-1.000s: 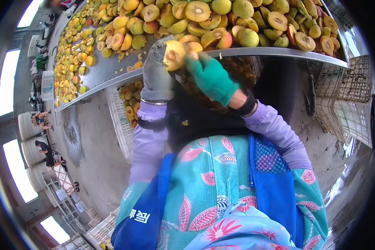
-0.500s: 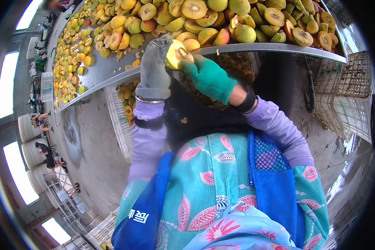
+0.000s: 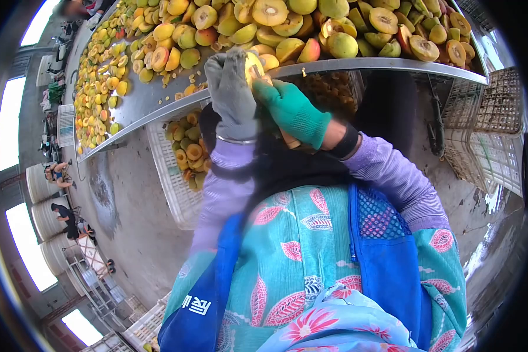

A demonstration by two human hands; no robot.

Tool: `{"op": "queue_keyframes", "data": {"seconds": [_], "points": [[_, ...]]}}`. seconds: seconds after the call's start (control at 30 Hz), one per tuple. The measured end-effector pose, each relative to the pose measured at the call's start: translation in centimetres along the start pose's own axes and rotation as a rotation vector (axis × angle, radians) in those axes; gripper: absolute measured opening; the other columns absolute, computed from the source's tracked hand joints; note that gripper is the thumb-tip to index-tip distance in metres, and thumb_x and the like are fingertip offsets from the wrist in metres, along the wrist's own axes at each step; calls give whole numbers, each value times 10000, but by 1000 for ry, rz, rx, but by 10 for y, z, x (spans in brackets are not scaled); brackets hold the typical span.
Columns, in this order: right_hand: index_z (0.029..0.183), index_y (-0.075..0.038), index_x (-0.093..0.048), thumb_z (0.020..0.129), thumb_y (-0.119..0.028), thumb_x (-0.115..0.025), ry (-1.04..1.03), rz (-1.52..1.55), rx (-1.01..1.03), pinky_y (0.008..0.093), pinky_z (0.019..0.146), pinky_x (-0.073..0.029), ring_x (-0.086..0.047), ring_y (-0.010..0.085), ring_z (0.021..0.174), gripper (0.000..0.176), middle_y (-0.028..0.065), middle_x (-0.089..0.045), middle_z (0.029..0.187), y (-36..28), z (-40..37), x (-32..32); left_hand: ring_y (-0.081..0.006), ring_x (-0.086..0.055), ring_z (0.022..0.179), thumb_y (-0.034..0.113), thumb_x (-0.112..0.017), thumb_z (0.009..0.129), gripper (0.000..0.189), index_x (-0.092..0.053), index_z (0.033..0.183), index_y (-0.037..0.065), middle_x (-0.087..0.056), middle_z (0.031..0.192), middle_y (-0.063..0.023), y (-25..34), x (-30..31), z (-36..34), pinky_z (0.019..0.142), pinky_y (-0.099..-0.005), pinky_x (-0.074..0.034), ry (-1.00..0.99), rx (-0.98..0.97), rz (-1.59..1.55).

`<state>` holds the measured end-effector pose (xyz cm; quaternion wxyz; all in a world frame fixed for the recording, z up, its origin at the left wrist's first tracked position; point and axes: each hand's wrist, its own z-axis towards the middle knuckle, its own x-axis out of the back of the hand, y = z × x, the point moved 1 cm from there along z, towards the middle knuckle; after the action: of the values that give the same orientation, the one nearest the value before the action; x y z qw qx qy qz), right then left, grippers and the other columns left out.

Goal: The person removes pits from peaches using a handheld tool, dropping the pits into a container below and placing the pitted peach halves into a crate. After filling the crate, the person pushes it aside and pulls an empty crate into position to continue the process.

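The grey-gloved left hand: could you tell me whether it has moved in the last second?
Yes: the left hand, gripping the fruit, has shifted slightly right, uncovering more of the white crate below.

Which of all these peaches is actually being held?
The yellow peach at the metal table's front edge, gripped by the grey-gloved left hand with the green-gloved right hand against it; the rest lie loose.

Peach (image 3: 253,63) was mostly hidden: the grey-gloved left hand (image 3: 233,97) wrapped it, and only a yellow sliver showed above the grip. The green-gloved right hand (image 3: 292,111) covered the other side; couldn't tell if it held a tool. Bench (image 3: 142,98) and fruit pile (image 3: 311,23) were cut off by the top edge. White crate (image 3: 170,170) sat partly behind the left sleeve (image 3: 223,188). People (image 3: 61,208) at far left were too small to make out.
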<state>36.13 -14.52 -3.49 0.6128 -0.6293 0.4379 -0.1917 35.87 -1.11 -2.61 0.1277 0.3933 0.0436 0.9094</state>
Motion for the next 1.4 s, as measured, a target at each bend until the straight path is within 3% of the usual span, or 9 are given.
{"op": "queue_keyframes", "data": {"seconds": [0.1,0.17,0.37,0.63,0.8,1.07,1.17,1.2,1.4], "points": [[918,13,-566,970,-423,-488,-160,71,-175,374,558,-468,-566,211,599,446,82,-582,680,-11,-3,21,-226,-655,871,159,-590,899,257,-580,1099,-1,-652,1062,-119,5,-8,-4,768,-325,-546,-110,810,-1314],[917,8,-566,978,-403,-478,-4,-540,213,361,541,-456,-553,184,601,425,58,-576,673,-5,3,35,-231,-654,879,102,-524,920,219,-572,1099,-14,-646,1057,-141,21,13,12,785,-316,-538,-180,629,-1202],[890,-16,-571,954,-415,-495,-65,199,-198,290,419,-416,-497,139,450,412,42,-511,585,-33,-15,-5,-222,-640,950,52,-505,910,239,-561,1126,-34,-641,1054,-132,0,3,9,850,-337,-520,-79,772,-1648],[952,12,-584,969,-389,-451,-57,-39,-108,322,524,-501,-584,201,529,422,110,-562,607,-38,-16,4,-221,-660,840,161,-531,917,247,-629,1046,-25,-662,964,-151,19,2,18,795,-322,-542,-44,964,-1211],[939,-14,-596,994,-340,-394,-197,-404,60,365,524,-501,-625,239,567,387,127,-596,657,-13,5,29,-189,-648,762,177,-564,866,177,-645,933,34,-677,843,-84,9,11,38,725,-290,-517,-444,66,-570],[827,9,-560,949,-400,-451,-111,-20,-187,326,412,-449,-554,180,484,441,75,-534,598,-33,-5,20,-184,-660,826,145,-533,902,198,-642,991,6,-687,883,-105,22,-15,28,753,-307,-533,-84,929,-1178],[833,-5,-550,957,-395,-439,-169,-206,-96,324,417,-451,-517,178,450,425,81,-525,594,-23,3,26,-194,-661,832,115,-541,889,190,-637,1002,-3,-690,906,-113,26,1,30,762,-303,-532,-303,614,-925],[841,-5,-552,959,-394,-436,-178,-112,-136,324,421,-456,-519,179,453,423,83,-529,599,-18,1,25,-200,-661,840,98,-541,874,198,-639,1011,-5,-687,931,-107,17,6,36,769,-304,-530,-419,56,-406],[876,-18,-540,963,-401,-423,-196,-40,-196,321,463,-468,-542,172,511,409,71,-526,621,-29,-1,22,-209,-667,803,78,-548,848,206,-653,1011,9,-682,918,-113,7,-2,41,747,-294,-528,-374,-107,-345]]}}
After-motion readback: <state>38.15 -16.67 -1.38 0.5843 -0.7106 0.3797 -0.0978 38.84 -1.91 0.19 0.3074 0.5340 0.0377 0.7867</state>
